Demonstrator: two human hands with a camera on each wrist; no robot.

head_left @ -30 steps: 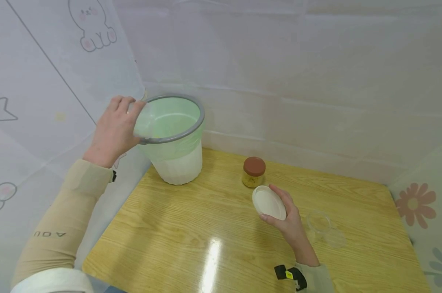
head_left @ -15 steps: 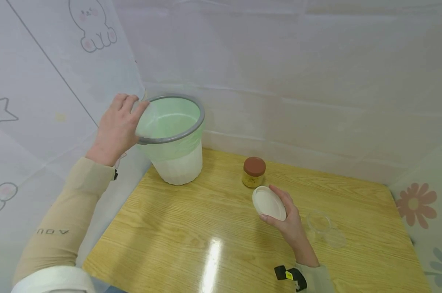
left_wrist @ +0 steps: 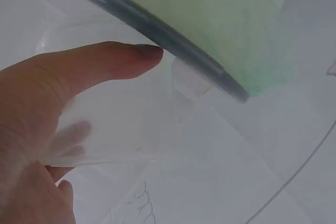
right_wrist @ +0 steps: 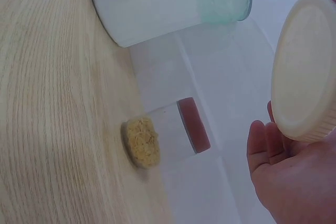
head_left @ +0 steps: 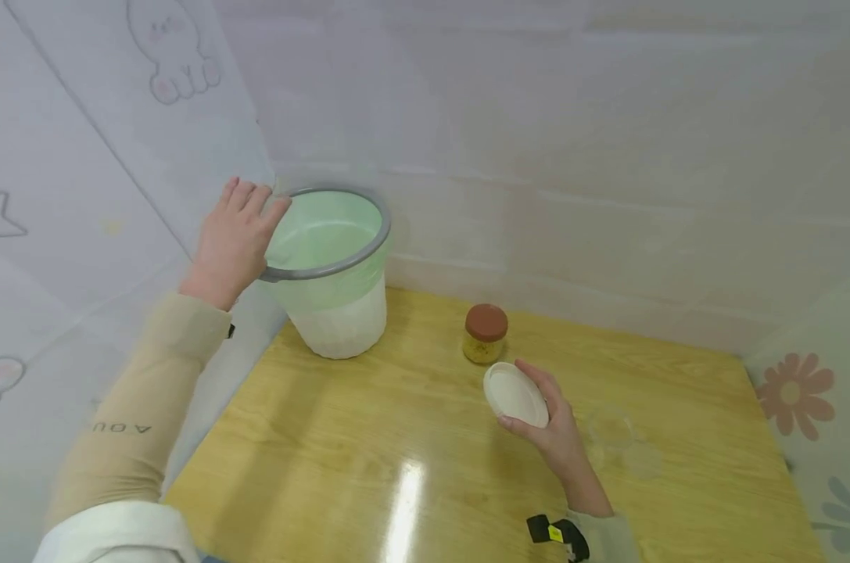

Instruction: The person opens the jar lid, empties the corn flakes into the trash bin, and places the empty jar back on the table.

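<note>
My left hand (head_left: 231, 242) is at the near left side of the bin rim. In the left wrist view it holds a clear plastic container (left_wrist: 126, 114), the thumb along one side and fingers showing through the wall. The container's mouth is close to the grey rim of the bin (head_left: 340, 320), which has a pale green liner. Over the table, my right hand (head_left: 561, 438) grips a cream-coloured round lid (head_left: 514, 395) by its edge, flat face toward the left. Just beyond that lid stands a jar (head_left: 484, 344) with a red-brown cap and yellow flaky contents.
Clear, round plastic ware (head_left: 643, 460) lies on the wooden table (head_left: 368, 438) to the right of my right wrist. White printed sheets (head_left: 467, 141) form walls behind and to the left, close by the bin and left arm.
My left hand has shifted slightly up and right along the bin rim, its forearm swinging right. The right hand keeps the lid in nearly the same place.
</note>
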